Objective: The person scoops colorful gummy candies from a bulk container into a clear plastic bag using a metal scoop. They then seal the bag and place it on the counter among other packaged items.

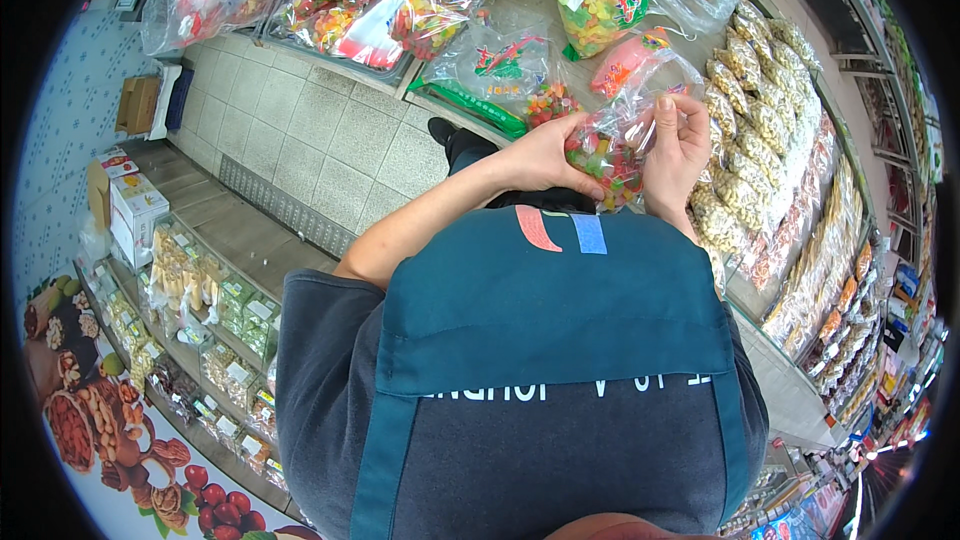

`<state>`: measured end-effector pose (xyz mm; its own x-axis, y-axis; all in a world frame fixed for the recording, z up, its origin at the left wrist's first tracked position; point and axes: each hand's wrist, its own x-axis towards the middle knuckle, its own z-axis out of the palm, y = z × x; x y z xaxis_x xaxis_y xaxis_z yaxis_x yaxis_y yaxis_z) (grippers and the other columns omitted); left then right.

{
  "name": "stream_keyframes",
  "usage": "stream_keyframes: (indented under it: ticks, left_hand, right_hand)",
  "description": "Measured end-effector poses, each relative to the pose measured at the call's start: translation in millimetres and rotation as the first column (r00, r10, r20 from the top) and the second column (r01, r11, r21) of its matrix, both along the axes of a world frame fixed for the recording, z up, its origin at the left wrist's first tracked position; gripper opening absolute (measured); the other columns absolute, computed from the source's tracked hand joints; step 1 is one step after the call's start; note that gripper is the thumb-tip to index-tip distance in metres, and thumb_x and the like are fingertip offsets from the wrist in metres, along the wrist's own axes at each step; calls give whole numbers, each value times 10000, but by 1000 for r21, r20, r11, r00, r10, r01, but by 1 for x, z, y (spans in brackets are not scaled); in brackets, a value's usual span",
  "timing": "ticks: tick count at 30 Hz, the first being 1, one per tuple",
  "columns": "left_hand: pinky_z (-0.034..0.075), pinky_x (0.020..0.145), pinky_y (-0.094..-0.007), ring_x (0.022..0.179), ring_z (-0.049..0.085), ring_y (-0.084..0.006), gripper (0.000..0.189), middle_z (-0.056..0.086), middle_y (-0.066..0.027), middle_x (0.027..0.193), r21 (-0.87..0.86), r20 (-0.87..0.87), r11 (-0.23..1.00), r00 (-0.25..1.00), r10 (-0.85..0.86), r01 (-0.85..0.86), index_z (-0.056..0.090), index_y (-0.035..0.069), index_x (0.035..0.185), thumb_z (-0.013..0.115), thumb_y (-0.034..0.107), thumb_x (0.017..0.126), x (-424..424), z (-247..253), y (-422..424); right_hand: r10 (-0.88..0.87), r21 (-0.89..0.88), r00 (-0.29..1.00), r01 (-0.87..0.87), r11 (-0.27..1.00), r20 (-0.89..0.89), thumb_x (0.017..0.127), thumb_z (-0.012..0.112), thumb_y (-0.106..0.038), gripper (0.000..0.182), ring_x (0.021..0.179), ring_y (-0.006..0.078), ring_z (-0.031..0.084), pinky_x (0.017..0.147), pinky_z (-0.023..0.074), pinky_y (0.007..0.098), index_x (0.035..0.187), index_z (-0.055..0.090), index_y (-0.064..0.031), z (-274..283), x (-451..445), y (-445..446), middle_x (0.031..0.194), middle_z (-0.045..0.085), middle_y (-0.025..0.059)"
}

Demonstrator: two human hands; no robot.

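In front of my apron, a clear plastic bag of colourful gummy candy point(609, 154) is between both hands. My left hand point(551, 157) cups the bag's filled lower part from the side. With thumb and fingers pinched, my right hand point(678, 142) grips the bag's upper plastic at its right side. Just beyond lies a printed clear bag point(491, 64) with gummies at its lower corner, beside a green plastic package point(480, 106). A pink printed bag point(630, 64) rests close behind the held bag. Farther back stands an open-looking green printed bag of gummies point(602, 7).
Bagged candies point(337, 4) fill trays at the back left. Rows of bagged nuts point(750, 142) lie on the counter at right. Behind on the left are shelves with packaged snacks point(232, 375) and a white carton point(137, 210). Tiled floor point(300, 112) shows below the counter.
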<state>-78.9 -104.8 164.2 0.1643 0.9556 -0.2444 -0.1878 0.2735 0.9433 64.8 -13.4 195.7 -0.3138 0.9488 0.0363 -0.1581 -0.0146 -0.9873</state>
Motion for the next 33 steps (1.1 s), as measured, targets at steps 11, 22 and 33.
stream_keyframes:
  ticks: [11,22,33]
  left_hand:
    - [459,933,-304,1084,542,-138,842,551,-92,1206,26,-63,992,990,126,-125,320,-19,1346,819,33,670,13,-9,-9]
    - [452,951,-324,1117,537,-150,799,542,-76,1238,26,258,981,949,180,-193,322,21,1371,765,-31,709,13,-10,-14]
    - [470,931,-329,1119,553,-170,723,555,-70,1226,-61,398,980,896,199,-190,387,49,1314,777,0,707,-2,-11,-9]
  right_hand:
    - [-203,-47,978,201,978,-43,964,522,-176,119,521,106,545,466,418,228,983,497,-62,-5,-3,2,682,588,55]
    - [-299,-372,939,220,902,-171,970,507,-237,168,713,236,657,570,515,316,1009,481,-75,-6,1,14,811,605,77]
    - [-165,-427,931,10,904,-327,983,468,-255,222,984,273,613,805,497,384,1102,457,-68,1,-6,10,1078,610,179]
